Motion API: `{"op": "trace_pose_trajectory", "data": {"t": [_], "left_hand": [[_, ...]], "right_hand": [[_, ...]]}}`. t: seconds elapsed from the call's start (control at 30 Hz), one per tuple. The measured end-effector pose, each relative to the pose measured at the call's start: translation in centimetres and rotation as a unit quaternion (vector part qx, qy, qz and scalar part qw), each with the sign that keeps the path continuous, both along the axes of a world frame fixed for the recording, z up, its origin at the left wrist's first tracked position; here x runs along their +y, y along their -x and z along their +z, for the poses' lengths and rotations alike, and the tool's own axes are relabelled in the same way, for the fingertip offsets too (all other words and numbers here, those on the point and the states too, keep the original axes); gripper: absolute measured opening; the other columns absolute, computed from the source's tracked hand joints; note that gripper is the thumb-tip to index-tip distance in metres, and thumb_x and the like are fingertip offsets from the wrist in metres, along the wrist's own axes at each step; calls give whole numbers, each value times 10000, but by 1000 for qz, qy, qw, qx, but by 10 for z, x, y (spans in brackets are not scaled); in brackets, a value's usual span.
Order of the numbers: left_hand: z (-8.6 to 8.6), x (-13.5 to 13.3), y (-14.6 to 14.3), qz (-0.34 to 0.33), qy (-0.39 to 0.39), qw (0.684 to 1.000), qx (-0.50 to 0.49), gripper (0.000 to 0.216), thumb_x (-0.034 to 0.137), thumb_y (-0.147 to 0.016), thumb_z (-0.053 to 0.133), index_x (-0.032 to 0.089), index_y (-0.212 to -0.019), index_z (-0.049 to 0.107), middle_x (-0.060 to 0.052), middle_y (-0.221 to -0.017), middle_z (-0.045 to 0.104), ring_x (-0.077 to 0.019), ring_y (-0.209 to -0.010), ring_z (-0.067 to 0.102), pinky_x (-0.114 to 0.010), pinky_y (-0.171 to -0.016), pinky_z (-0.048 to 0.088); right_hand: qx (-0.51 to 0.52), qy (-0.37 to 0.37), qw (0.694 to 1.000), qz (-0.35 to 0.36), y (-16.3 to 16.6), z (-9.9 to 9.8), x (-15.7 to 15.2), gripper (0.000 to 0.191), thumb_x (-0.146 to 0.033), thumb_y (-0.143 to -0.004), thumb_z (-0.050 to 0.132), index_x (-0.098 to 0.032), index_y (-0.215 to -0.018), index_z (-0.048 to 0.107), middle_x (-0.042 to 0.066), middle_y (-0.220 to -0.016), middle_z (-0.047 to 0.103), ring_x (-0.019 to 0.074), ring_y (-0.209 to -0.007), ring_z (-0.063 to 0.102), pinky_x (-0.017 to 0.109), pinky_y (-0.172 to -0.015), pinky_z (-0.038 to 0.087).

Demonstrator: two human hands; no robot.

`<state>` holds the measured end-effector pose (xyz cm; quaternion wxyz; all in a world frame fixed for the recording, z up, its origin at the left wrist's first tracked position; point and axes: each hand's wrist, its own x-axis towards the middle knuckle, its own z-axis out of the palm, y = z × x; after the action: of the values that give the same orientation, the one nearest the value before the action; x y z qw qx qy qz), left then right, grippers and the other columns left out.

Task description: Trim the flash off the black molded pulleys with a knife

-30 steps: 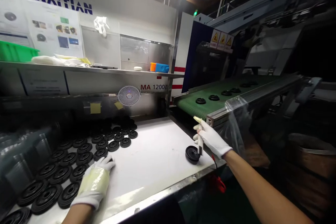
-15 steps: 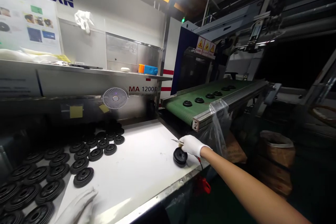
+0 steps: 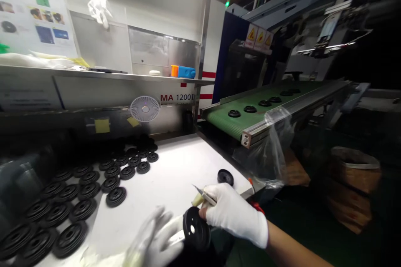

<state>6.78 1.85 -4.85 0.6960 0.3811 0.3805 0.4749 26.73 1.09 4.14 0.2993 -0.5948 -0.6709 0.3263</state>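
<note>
A black ribbed plastic wheel [image 3: 194, 231] is tilted up above the table's front edge, its rim gripped by the bare thumb of my white-gloved right hand [image 3: 233, 210]. The same hand also holds a slim pointed craft knife [image 3: 203, 194], its tip toward the upper left. My left hand [image 3: 158, 233], in a white glove and smeared by motion, reaches to the wheel's left side with its fingers apart. Whether those fingers touch the wheel I cannot tell. Beyond my right hand, another black wheel [image 3: 225, 177] rests at the table's right end.
Several black wheels [image 3: 115, 197] lie in rows across the left of the white table [image 3: 184, 162]. A green conveyor belt [image 3: 225, 125] at the right carries several more. Clear plastic [image 3: 277, 146] hangs off its side. A small fan [image 3: 145, 109] is mounted below the shelf [image 3: 140, 77].
My right hand has come from the table's right end toward me, bringing a wheel and the knife. My left hand has moved right, toward the wheel. The view has shifted slightly.
</note>
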Motion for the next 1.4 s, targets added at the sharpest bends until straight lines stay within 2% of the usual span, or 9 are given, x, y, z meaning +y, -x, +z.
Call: {"op": "trace_pose_trajectory", "data": {"t": [0.1,0.23,0.33,0.43,0.63,1.07,1.17,1.27,1.4], "left_hand": [[15,-8,-20,-30,133,984,-115,501,513,-760,472,198,-1145,538,-154,-1149,582,-331,-1065,525,-521,-775,474],[25,-10,-3,66,275,928,-242,416,364,-732,594,189,-1106,540,-115,-1021,628,-239,-883,611,-364,-665,511],[20,-6,27,137,250,926,-245,340,276,-709,627,199,-1033,562,-63,-841,624,-182,-722,614,-297,-575,492],[13,-4,47,173,195,929,-264,261,204,-709,606,172,-965,574,-48,-776,596,-180,-729,602,-336,-647,496],[11,-8,47,198,99,939,-264,227,202,-719,565,147,-937,596,-37,-711,594,-165,-688,593,-331,-712,493],[7,-12,42,251,76,924,-278,182,173,-732,563,180,-910,599,-27,-749,586,-152,-747,603,-340,-787,493],[7,-12,43,282,85,913,-283,271,153,-736,553,203,-1001,575,-57,-882,612,-189,-898,597,-388,-852,467],[8,-14,47,236,120,915,-306,341,159,-735,532,185,-1074,551,-115,-1032,598,-248,-999,564,-440,-849,462],[7,-15,53,207,116,918,-319,292,155,-726,519,170,-1008,591,-73,-789,618,-197,-787,610,-390,-745,501]], "right_hand": [[-40,-33,999,11,36,-18,-1,182,-84,-633,455,-158,-670,617,-25,-587,572,105,-538,496,184,-466,331],[-5,-95,993,65,62,-27,-6,216,-236,-789,485,-207,-983,577,19,-830,622,164,-748,555,249,-671,408],[35,-88,992,84,70,-36,-10,226,-317,-888,353,-207,-900,549,19,-780,596,153,-698,536,255,-644,406],[6,-41,994,104,85,-55,-15,249,-298,-888,345,-206,-703,485,-16,-635,535,130,-582,486,235,-542,367],[-103,-75,990,61,115,-77,-21,232,-298,-887,333,-225,-698,444,-19,-620,532,135,-551,473,244,-511,305],[-137,-81,987,34,132,-89,-31,273,-303,-903,316,-220,-728,509,2,-666,600,135,-568,535,229,-502,287],[-129,-79,988,39,132,-89,-30,272,-297,-902,318,-218,-739,522,8,-675,607,138,-581,543,227,-509,297],[-121,-82,988,50,131,-88,-29,257,-292,-903,315,-222,-783,531,10,-705,619,144,-615,562,226,-530,310],[-111,-66,989,77,135,-87,-35,244,-297,-900,318,-228,-774,516,-3,-686,610,135,-593,556,219,-517,309]]}}
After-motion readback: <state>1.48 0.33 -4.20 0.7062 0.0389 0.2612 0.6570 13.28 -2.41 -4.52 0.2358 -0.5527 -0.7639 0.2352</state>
